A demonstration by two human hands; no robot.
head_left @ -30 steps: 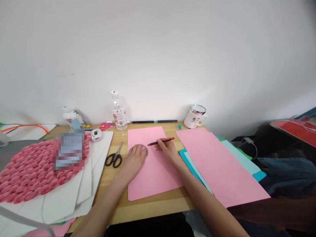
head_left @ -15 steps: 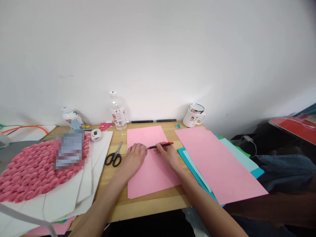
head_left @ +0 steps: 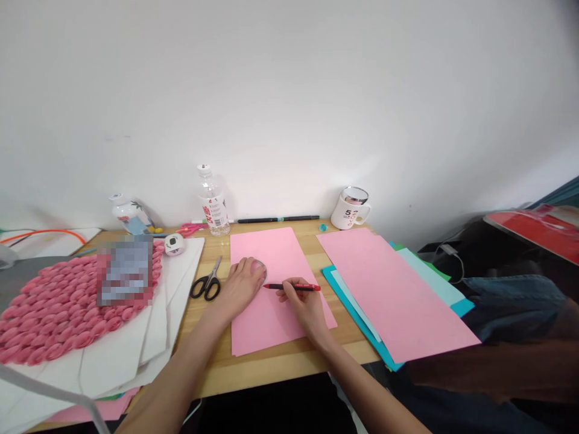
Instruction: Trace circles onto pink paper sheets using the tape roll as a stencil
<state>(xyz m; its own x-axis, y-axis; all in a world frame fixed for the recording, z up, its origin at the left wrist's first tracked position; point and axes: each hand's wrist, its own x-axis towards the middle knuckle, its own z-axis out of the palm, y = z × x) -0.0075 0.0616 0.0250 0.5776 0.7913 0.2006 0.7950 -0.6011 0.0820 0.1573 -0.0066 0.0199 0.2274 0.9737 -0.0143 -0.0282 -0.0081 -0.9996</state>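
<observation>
A pink sheet of paper [head_left: 275, 328] lies on the wooden table in front of me, with at least one more pink sheet under its lower edge. On its upper left part my left hand [head_left: 244, 282] holds down a round disc [head_left: 259, 264] with a thin shiny rim. The fingers cover most of that disc, so its kind is hard to tell. My right hand [head_left: 306, 304] grips a red and black pen [head_left: 312, 288], its tip pointing left near the disc's lower right edge. Black-handled scissors [head_left: 208, 284] rest to the left of my left hand.
Further pink paper [head_left: 393, 295] covers blue and green sheets at right. Along the wall stand a bottle [head_left: 215, 208], a white mug [head_left: 347, 214] and black pens [head_left: 257, 220]. At left, a pink petal-covered piece [head_left: 58, 301] lies on white sheets [head_left: 181, 289].
The pen and my right hand have moved down along the disc's right side, from its middle to its lower edge. My left hand stays on the disc. The camera view shifted slightly.
</observation>
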